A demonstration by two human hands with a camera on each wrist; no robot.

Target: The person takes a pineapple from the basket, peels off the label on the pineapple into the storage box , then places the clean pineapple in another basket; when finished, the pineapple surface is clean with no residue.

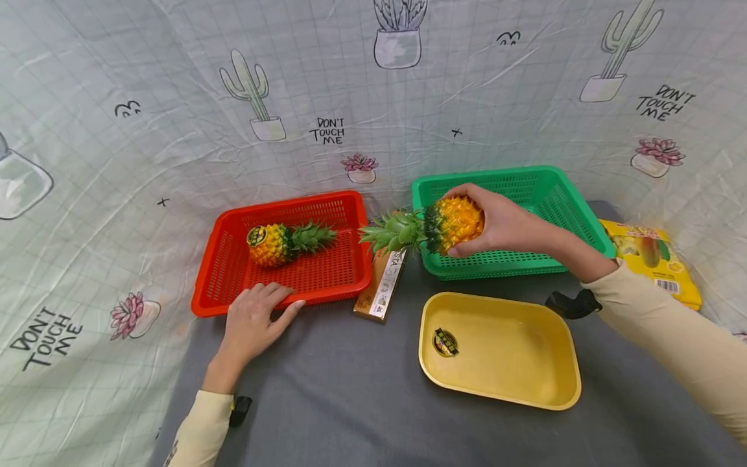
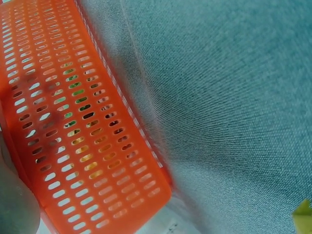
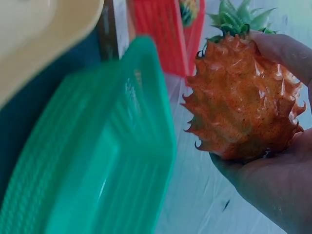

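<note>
My right hand [image 1: 496, 220] grips a pineapple [image 1: 458, 224] by its orange body, with the leafy crown pointing left. In the head view the fruit overlaps the left part of the green basket [image 1: 519, 264]; the right wrist view has the spiky pineapple [image 3: 243, 97] between thumb and fingers, beside that basket [image 3: 141, 161]. My left hand [image 1: 253, 318] holds the near rim of the red basket [image 1: 341, 293], fingers over the edge and thumb along the outside. Inside that basket lies a second pineapple [image 1: 271, 245] with a round label, crown to the right.
A yellow tub [image 1: 508, 350] with a round dark sticker sits in front of the green basket. Between the two baskets lies a slim brown-and-white carton [image 1: 379, 285]. At the right is a yellow bag [image 1: 653, 259] with a fruit picture. A patterned cloth [image 1: 408, 117] hangs behind.
</note>
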